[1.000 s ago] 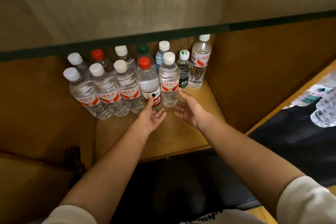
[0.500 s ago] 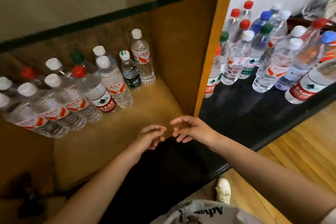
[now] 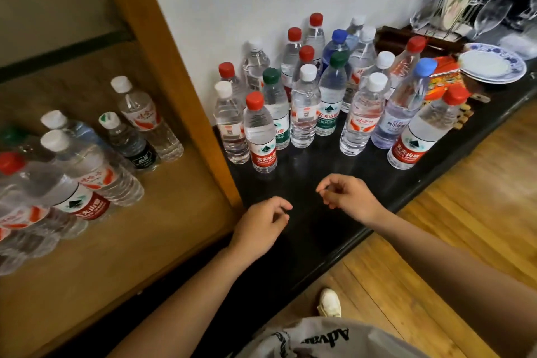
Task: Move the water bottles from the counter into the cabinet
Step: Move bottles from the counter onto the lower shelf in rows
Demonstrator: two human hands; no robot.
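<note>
Counter bottles [image 3: 305, 107]: clear plastic, upright, clustered on black counter [image 3: 313, 171]; red, white, green, blue caps.
Cabinet bottles [image 3: 87, 166]: upright on wooden shelf [image 3: 116, 241].

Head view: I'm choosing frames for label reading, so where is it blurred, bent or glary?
Head view: cabinet bottles at the left edge are smeared; counter bottles are sharper; the wide lens tilts the cabinet post; the black counter reflects faintly.

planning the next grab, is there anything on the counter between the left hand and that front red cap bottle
No. In the head view, only bare black counter lies between the empty left hand and the front red-capped bottle.
</note>
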